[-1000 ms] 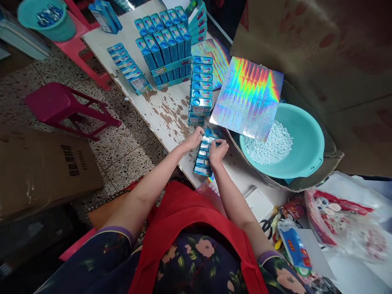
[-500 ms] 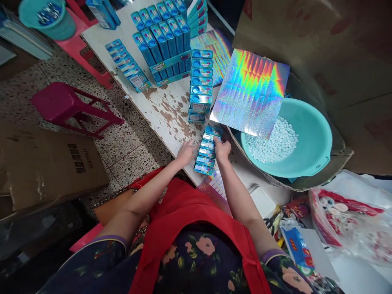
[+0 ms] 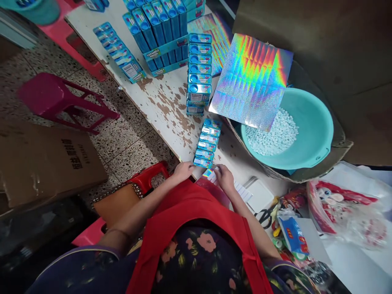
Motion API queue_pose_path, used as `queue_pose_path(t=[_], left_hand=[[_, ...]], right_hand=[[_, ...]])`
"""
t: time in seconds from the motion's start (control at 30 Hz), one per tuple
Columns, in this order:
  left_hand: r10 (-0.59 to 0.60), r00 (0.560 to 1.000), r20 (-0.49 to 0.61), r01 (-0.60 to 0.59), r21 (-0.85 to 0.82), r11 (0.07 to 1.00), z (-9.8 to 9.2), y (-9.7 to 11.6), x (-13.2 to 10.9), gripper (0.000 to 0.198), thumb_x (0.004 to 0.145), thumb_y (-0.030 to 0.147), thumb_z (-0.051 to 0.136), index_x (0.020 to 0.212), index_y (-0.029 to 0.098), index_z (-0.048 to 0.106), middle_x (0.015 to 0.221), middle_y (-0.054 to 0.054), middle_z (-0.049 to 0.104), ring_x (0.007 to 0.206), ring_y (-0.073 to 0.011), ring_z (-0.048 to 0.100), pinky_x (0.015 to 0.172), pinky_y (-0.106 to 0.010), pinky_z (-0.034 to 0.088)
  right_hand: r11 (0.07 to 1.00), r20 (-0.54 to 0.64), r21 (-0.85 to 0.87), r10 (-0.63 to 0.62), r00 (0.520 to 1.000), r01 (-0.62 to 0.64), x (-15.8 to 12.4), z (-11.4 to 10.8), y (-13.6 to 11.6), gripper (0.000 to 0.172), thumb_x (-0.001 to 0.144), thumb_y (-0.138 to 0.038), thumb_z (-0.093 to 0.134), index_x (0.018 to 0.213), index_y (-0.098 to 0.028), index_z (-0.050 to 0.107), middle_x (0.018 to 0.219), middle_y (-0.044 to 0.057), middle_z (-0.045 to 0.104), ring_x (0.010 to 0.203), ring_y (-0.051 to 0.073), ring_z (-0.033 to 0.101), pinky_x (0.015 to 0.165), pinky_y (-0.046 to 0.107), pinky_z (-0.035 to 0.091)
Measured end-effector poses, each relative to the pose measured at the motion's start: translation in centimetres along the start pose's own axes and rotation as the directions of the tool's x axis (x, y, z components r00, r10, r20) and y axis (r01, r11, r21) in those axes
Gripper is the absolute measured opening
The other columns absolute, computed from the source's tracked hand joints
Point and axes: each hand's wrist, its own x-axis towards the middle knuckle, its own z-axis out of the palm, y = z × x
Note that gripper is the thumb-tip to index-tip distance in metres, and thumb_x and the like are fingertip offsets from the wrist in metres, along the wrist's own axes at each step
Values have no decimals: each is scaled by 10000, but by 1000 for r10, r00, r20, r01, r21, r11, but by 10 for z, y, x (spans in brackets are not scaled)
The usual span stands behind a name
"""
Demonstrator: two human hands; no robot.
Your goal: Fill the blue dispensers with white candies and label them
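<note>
A row of small blue candy tins (image 3: 206, 146) lies on the worn table, strips of label across most of their ends. My left hand (image 3: 183, 170) is at the table's front edge, left of the nearest tin, fingers pinched together; what they hold, if anything, is too small to make out. On the right, my right hand (image 3: 225, 177) pinches a shiny sheet of label strips (image 3: 243, 192) just below the row. A longer row of tins (image 3: 199, 69) stands farther back. Above the bowl of white candies (image 3: 315, 134) rests a rainbow foil sheet (image 3: 251, 81).
Stacked trays of tins (image 3: 167, 49) stand at the back, with another tin row (image 3: 119, 51) near the left edge. A purple stool (image 3: 43, 94) and cardboard box (image 3: 49, 159) are on the floor. Scissors (image 3: 266, 216) and plastic bags (image 3: 346, 212) lie at right.
Both hands have left the tins and drawn back toward my body. My right hand now grips the label sheet by the table's front edge. The view has shifted slightly.
</note>
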Motion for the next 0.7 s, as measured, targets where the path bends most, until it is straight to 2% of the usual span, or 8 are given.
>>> queue_pose_path(t=[0.07,0.13,0.3,0.43,0.53,0.63,0.7], left_hand=[[101,982,161,-79,-137,987,7,3,-4,271,768,334,573,956,183,696,877,-54,716,825,-210,650,715,-267,472],[177,958,225,-126,-223,967,17,5,-5,337,731,327,606,1028,188,682,909,-28,712,785,-182,641,697,-250,470],[144,973,182,-127,-101,987,38,9,-2,119,686,172,559,690,178,678,658,4,648,655,-152,585,651,-239,429],[141,968,209,-126,-84,989,53,6,-7,86,667,143,574,625,185,637,619,14,625,647,-146,580,657,-237,427],[147,955,256,-127,-96,987,60,3,-12,50,674,174,603,700,178,646,694,3,660,676,-148,606,671,-239,450],[197,953,231,-135,-260,956,60,6,-7,255,727,281,607,955,172,643,916,-29,695,778,-151,640,711,-242,477],[246,949,199,-165,-350,922,57,13,0,255,772,329,560,947,162,641,890,-32,693,794,-158,638,728,-253,478]], right_hand=[[996,-4,39,-74,997,74,1,-2,0,243,854,-292,475,1031,-224,627,1007,65,679,864,206,635,731,307,471],[991,-13,57,-116,993,117,1,-3,0,244,858,-294,472,1025,-216,632,999,67,679,874,204,634,745,306,476],[990,30,45,-136,990,135,-5,-3,1,229,885,-284,460,1007,-219,642,988,64,677,852,200,635,732,299,470],[985,108,-6,-173,979,175,-15,-5,4,200,894,-253,473,977,-222,653,949,53,683,854,187,628,748,287,455],[978,162,-18,-201,966,206,-24,-7,10,198,903,-243,473,979,-223,655,951,51,689,865,182,624,762,285,449],[981,141,3,-192,971,193,-28,-8,13,201,912,-246,475,996,-215,655,957,55,690,877,183,624,766,285,446],[980,116,13,-199,973,199,-26,-8,13,204,916,-250,477,1008,-217,656,964,52,690,878,180,622,773,286,442]])
